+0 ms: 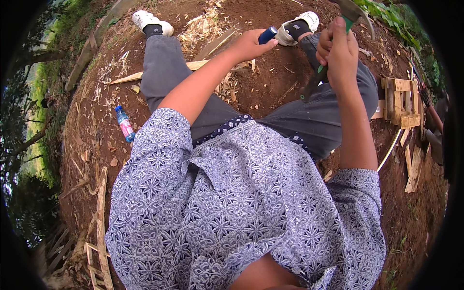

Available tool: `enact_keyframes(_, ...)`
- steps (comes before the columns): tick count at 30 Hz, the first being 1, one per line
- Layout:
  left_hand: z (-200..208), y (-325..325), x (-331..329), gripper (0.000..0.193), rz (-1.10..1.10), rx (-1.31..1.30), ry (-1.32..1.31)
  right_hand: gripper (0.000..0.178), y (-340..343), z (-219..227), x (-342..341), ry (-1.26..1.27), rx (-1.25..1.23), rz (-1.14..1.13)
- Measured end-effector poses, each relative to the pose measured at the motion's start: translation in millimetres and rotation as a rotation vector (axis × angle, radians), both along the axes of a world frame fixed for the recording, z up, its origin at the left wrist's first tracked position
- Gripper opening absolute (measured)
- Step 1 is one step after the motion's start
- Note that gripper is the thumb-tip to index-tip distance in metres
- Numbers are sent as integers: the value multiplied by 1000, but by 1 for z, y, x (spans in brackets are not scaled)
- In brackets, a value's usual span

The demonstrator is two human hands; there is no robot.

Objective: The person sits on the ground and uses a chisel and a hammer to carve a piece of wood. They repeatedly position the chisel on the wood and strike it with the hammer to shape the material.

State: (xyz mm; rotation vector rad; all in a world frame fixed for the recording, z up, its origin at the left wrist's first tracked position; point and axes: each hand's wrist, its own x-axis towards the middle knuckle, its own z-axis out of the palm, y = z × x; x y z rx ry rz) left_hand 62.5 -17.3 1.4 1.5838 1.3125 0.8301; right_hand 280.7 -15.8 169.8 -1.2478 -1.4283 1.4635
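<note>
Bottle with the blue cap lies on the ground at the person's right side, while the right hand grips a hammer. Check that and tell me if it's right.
Not quite: the bottle lies at the person's left side, as the head view shows. It is on the ground, and the right hand does grip a hammer.
</note>
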Motion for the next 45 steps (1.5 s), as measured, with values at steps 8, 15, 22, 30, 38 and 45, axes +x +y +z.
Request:
enact_keyframes(8,0,0,7,41,-24,-28,-7,37,-2,-8,7,-3,-121,-24)
enact_keyframes(15,1,0,15,41,-42,-3,42,34,-10,6,22,321,-185,-74)
enact_keyframes(22,-15,25,-44,35,347,-159,-277,30,-3,-20,67,306,-292,-197)
enact_keyframes(30,-27,-89,-141,38,1020,-65,-904,28,7,-61,78,463,-371,-286)
enact_keyframes(38,26,-22,-64,36,582,137,-967,29,10,-60,63,426,-400,-225)
enact_keyframes(45,0,1,-35,38,416,56,-768,32,10,-62,63,391,-419,-255)
